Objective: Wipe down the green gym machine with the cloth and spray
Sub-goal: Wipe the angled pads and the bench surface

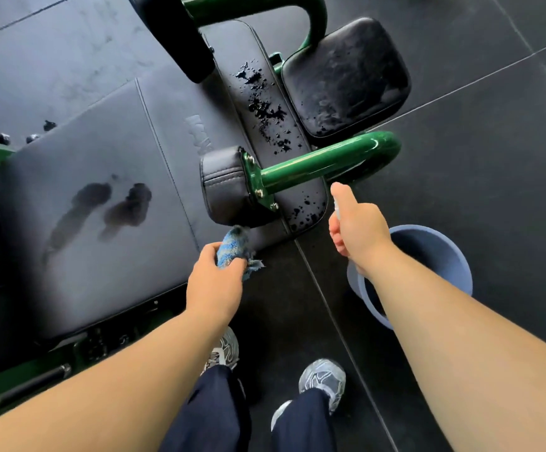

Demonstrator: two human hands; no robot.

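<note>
Below the head camera, two bare forearms reach out over a green gym machine (314, 166) standing on a dark tiled floor (493, 158). The left hand (214, 282) grips a bunched blue cloth (232, 249), fingers curled round it. It holds the cloth at the near edge of the machine's large black seat pad (102, 256), just under a small black roller pad (222, 184). The right hand (358, 228) is clenched with the thumb pointing up. It closes round the spray bottle (337, 208), of which only a pale sliver shows beside the thumb; the rest is hidden by the hand. This hand hangs just beside the near end of a narrow black pad (258, 102) and a little below a glossy green tube that bolts to the roller pad and curves away to the right.

Dark droplets speckle the narrow pad along its length, thickest near its middle and its near end. Two long dark wet smears lie on the large seat pad. A square black pad (346, 76) sits to the right of the narrow one, its surface streaked and shiny.

A grey-blue bucket (454, 265) stands on the floor, partly covered by the right forearm. Two grey trainers (324, 380) and dark trouser legs show at the bottom.
</note>
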